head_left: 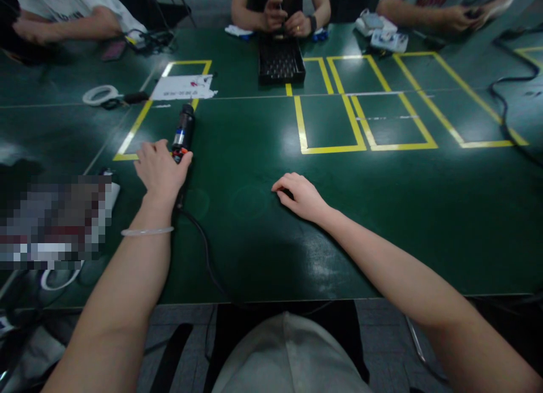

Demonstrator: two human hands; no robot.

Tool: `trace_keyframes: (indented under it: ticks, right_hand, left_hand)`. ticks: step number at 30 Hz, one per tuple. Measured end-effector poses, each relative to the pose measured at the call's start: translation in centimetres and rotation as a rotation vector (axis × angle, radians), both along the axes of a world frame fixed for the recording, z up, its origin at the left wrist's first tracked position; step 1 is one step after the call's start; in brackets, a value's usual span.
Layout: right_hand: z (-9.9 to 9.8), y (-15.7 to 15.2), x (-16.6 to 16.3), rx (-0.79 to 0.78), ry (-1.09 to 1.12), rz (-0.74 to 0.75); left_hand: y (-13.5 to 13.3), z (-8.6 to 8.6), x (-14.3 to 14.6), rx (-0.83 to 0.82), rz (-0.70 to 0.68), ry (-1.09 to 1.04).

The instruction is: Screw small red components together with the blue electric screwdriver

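My left hand [161, 168] rests on the near end of a black electric screwdriver [184, 130] that lies on the green table [263, 240]; its fingers curl around the tool's red-marked base. The tool's black cable [203, 246] runs back under my wrist toward the table's front edge. My right hand [299, 195] lies palm down on the table near the middle, fingers curled inward over a small dark object I cannot make out.
Yellow tape rectangles [331, 121] mark the tabletop. A black tray [280, 60] sits at the far middle, a white paper [183, 87] and a tape roll [100, 94] at the far left. Other people's hands and arms line the far edge. Cables trail at the right.
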State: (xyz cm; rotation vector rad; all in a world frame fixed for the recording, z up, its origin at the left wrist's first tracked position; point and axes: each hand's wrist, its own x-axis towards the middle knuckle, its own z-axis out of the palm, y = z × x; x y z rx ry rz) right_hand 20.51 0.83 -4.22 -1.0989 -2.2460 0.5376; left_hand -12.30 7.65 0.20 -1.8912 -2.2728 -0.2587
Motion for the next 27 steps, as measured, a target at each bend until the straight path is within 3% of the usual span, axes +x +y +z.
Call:
trace_keyframes:
  ticks: [12, 14, 16, 20, 23, 27]
  right_hand:
    - [0.1, 0.0, 0.0, -0.006, -0.007, 0.002]
    - [0.0, 0.0, 0.0, -0.002, -0.002, 0.001]
    - [-0.1, 0.0, 0.0, -0.005, 0.012, 0.0]
    - [-0.1, 0.0, 0.0, -0.059, 0.152, 0.013]
    - [-0.1, 0.0, 0.0, -0.177, 0.343, 0.02]
    - [-0.2, 0.0, -0.3, -0.405, 0.559, 0.072]
  left_hand:
    - [1.6, -1.0, -0.9, 0.118, -0.041, -0.116]
    - [1.4, -1.2, -0.5, 0.186, -0.101, -0.172]
    - [0.8, -1.4, 0.6, 0.196, -0.248, -0.35]
    - [-1.1, -1.3, 4.7, -0.094, -0.604, -0.864]
    - [-3.0, -0.6, 7.9, -0.297, -0.741, -0.958]
    - [-5.0, 0.0, 10.0, -0.478, -0.814, -1.125]
